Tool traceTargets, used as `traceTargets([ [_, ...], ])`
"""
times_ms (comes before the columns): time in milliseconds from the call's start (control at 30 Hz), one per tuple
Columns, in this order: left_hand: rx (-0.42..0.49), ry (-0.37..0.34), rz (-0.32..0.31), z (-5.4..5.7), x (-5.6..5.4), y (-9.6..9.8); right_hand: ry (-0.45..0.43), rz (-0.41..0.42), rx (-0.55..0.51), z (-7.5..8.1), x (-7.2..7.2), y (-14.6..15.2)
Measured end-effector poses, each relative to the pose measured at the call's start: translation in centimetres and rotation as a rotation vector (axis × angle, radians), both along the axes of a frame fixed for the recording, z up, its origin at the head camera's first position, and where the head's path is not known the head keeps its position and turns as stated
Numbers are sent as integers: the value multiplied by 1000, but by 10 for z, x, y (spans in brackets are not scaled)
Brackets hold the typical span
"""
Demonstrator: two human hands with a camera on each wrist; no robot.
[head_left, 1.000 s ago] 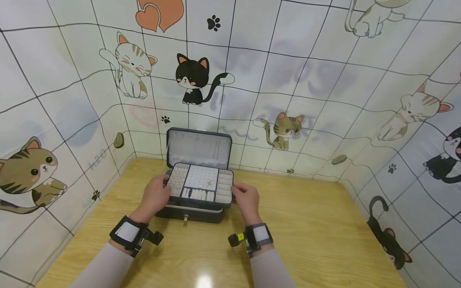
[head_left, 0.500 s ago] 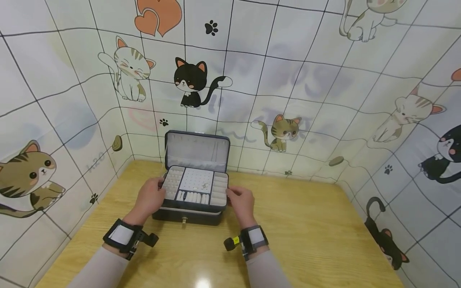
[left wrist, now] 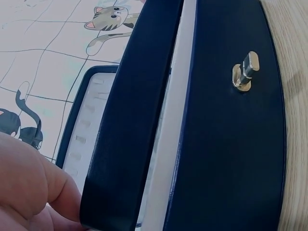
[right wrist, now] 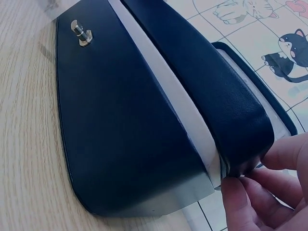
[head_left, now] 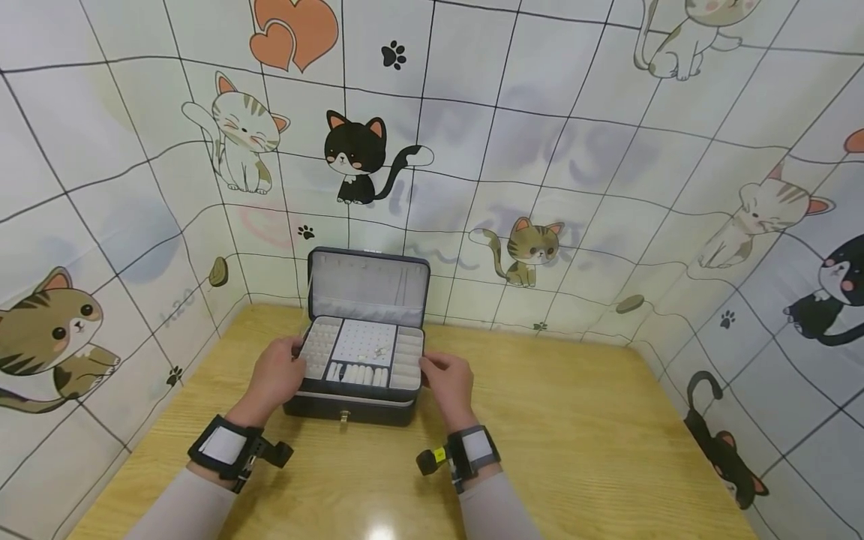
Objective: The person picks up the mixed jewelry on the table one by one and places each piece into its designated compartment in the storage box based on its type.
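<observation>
A dark blue jewellery box stands on the table with its lid raised. Over its base, both hands hold a lift-out tray lined in pale fabric, with compartments, ring rolls and a few small pieces of jewellery on its middle panel. My left hand grips the tray's left end; its fingertips are mostly hidden. At the right end, my right hand pinches the corner between thumb and fingers. A pale strip of the base's inner lining shows between tray and base. The metal clasp faces forward.
The wooden table extends right and in front of the box. A wall covering printed with cats and grid lines rises behind and at both sides. The raised lid stands near the back wall.
The tray has moved slightly left and down over the base, with both hands still holding its ends. The head view has shifted a little.
</observation>
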State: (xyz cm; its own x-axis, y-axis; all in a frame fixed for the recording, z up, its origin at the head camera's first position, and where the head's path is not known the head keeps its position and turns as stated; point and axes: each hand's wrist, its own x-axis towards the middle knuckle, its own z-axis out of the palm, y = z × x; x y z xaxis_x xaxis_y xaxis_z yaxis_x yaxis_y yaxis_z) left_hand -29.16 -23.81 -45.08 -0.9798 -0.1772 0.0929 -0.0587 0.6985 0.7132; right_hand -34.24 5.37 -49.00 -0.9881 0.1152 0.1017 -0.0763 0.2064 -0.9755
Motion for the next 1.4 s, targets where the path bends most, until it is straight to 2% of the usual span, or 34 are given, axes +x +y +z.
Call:
traceTargets([
  [200, -10, -15, -1, 2, -1, -2, 10, 2, 12, 0, 0, -2],
  [633, -35, -34, -2, 4, 0, -7, -29, 32, 4, 1, 4, -6],
  [933, -50, -38, 4, 4, 2, -7, -27, 37, 50, 2, 4, -6],
  [1200, -69, -57, 1, 4, 1, -9, -8, 6, 139, -2, 2, -7],
  [1400, -88, -67, -9, 5, 2, -9, -7, 6, 189, 3, 3, -8],
])
